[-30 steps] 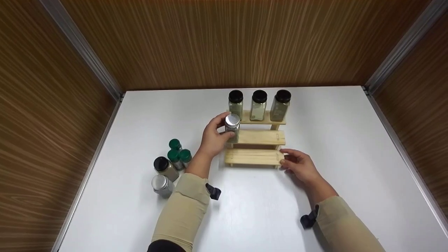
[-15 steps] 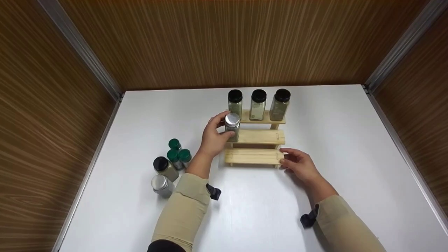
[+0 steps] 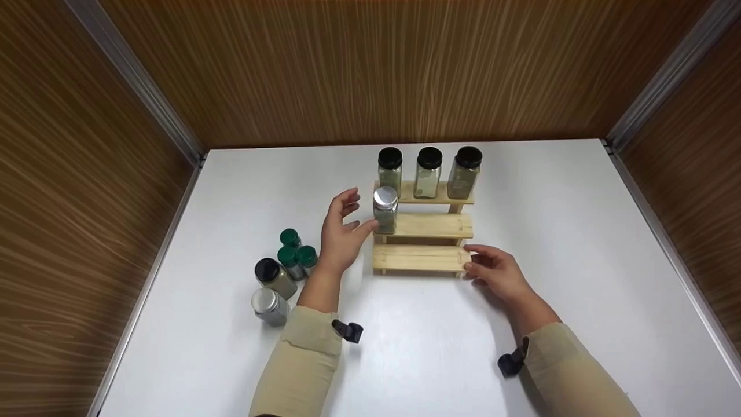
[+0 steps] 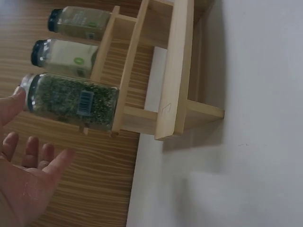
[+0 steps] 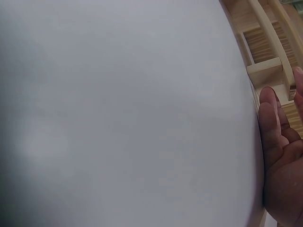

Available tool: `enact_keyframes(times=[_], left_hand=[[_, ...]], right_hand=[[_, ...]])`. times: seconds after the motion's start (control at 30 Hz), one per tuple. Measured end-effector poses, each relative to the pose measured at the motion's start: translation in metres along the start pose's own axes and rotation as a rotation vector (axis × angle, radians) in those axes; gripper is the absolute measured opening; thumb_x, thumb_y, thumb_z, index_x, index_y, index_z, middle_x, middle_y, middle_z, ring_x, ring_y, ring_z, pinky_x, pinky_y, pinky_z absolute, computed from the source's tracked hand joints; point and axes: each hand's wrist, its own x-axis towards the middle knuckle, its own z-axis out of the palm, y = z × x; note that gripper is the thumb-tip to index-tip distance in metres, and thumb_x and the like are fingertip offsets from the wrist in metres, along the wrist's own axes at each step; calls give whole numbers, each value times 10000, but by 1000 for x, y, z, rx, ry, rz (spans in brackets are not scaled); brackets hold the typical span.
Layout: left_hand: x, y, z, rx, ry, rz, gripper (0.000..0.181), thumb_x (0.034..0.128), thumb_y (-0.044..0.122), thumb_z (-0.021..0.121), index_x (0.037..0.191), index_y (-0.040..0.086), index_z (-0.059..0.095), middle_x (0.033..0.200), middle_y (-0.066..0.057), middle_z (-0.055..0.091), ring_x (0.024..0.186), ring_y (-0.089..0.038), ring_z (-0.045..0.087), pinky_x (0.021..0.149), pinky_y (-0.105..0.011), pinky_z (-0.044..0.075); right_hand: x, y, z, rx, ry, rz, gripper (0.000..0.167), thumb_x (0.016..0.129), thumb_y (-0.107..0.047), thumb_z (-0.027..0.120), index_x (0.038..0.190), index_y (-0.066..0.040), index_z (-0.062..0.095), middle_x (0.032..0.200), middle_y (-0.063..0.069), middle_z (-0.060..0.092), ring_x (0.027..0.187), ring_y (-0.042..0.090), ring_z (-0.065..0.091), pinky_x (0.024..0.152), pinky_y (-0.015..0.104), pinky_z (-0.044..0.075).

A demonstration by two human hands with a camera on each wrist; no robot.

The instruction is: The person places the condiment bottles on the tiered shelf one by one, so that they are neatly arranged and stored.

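A three-step wooden spice rack (image 3: 428, 259) stands on the white table. On its middle step, at the left end, a spice jar with a silver lid (image 3: 386, 217) stands upright; in the left wrist view this spice jar (image 4: 71, 99) shows green dried herbs and a barcode label. My left hand (image 3: 341, 240) is just left of it, fingers spread, the thumb tip beside or touching the jar. With thumb and fingers, my right hand (image 3: 498, 276) holds the right end of the lowest step; the right wrist view shows those fingers (image 5: 268, 113) near the step's end.
Black-lidded spice jars (image 3: 428, 174) stand in a row on the top step. Left of my left forearm are several green-lidded jars (image 3: 289, 256), a black-lidded jar (image 3: 275, 278) and a silver-lidded jar (image 3: 270, 307). Wood-grain panels (image 3: 370, 75) wall the table.
My left hand has let go of the silver-lidded spice jar and drawn back to the left, its fingers spreading. The jar stays on the middle step. My right hand has not moved.
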Motion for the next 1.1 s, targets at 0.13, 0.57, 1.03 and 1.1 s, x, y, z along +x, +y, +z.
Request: enact_keyframes(times=[0.13,0.57,1.03,1.1], left_hand=[[-20,9,-7,-14,52,-25,603,909,-22,805,1446,-13,531,1428,-184,571,1353,-312,541,1089,-556,483],[-89,18,-57,196,223,156,501,893,-39,816,1350,-11,613,1374,-154,573,1301,-341,559,1060,-554,505],[-134,-10,-117,363,568,-76,728,828,26,884,1432,-27,481,1467,-191,472,1401,-339,428,1169,-588,333],[-138,-15,-122,324,539,-207,836,837,67,887,1500,-11,384,1534,-196,417,1464,-367,384,1197,-583,320]], right_hand=[[1,1,1,10,-5,5,475,978,48,710,1427,101,564,1066,68,684,774,147,712,623,247,568],[-2,0,4,-8,8,-17,461,968,48,720,1404,111,583,1034,75,684,763,142,716,628,247,567],[0,1,0,-22,13,-24,470,974,43,720,1416,111,577,1037,75,684,756,135,714,634,257,573],[0,0,2,-28,11,-16,475,977,33,722,1424,102,575,1039,76,685,760,137,714,635,258,573]])
